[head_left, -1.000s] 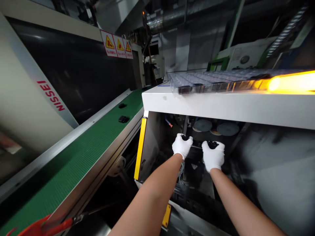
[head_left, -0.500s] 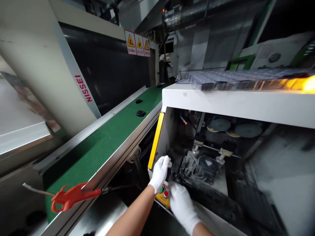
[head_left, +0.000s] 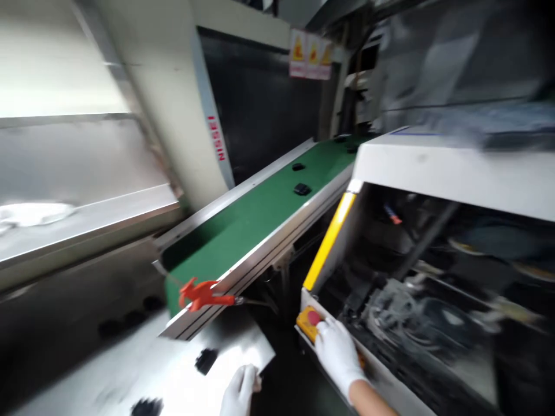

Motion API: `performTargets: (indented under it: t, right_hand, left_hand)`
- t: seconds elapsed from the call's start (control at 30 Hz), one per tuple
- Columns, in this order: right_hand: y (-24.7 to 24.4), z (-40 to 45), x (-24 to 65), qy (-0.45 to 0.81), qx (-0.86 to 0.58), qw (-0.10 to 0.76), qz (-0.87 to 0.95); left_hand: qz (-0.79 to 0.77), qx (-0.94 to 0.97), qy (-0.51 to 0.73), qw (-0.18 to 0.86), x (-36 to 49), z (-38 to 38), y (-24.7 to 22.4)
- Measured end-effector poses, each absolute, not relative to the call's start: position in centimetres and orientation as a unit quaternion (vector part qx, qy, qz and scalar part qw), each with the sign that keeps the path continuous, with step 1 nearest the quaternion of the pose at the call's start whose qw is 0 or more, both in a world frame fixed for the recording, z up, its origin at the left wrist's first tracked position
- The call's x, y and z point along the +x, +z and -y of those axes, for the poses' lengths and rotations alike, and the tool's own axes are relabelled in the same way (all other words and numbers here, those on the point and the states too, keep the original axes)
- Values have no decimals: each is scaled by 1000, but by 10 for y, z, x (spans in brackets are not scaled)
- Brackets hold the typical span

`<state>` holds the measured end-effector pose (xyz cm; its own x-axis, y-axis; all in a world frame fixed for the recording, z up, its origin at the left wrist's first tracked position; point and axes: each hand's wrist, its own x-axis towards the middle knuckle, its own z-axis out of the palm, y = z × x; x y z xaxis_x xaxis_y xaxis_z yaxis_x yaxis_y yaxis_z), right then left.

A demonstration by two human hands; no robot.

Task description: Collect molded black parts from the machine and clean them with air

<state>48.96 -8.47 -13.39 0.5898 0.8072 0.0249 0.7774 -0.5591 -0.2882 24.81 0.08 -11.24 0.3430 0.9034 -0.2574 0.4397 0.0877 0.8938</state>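
"Reaching over the metal table (head_left: 108, 370), how much room did the left hand (head_left: 237, 394) have?"

"It was near the table's right corner, with a dark gap between that and the white machine (head_left: 433, 167). One black part (head_left: 206, 360) lay on the table just beyond it, not touching; another (head_left: 146, 407) lay at the bottom edge."

"And the right hand (head_left: 336, 349)?"

"At the yellow control box (head_left: 305, 325) on the machine's front rim, fingertips by the red button (head_left: 314, 317). Blur hid whether they pressed it."

"Any grip?"

"The left hand's visible fingers were close together, the rest cut off below; I couldn't tell whether they held anything. The right hand's were slightly bent, with nothing visible in hold, though its underside was hidden."

"Anything inside the containers?"

"The open-fronted machine held tangled hoses (head_left: 392, 309), badly smeared. On top, the clear tray's (head_left: 463, 122) contents were too blurred to make out."
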Motion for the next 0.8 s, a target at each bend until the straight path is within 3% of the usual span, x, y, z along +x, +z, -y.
performTargets:
  t: [0.17, 0.33, 0.6, 0.7, 0.8]
  right_hand:
    - [-148, 86, 497, 67, -873, 108, 472]
    - [-168, 93, 447, 35, -844, 106, 525]
    - [-169, 79, 362, 248, -746, 158, 597]
    - [-151, 61, 362, 195, -747, 207, 601]
    - [-119, 33, 368, 50, -731, 288, 616]
  left_hand:
    - [-539, 623, 266, 501, 217, -2, -113]
    - [-614, 520, 324, 498, 178, -14, -135]
    - [-679, 564, 293, 367, 132, -55, -160]
    - [-662, 610, 260, 349, 134, -72, -160]
    - [-654, 641, 227, 332, 140, -84, -159]
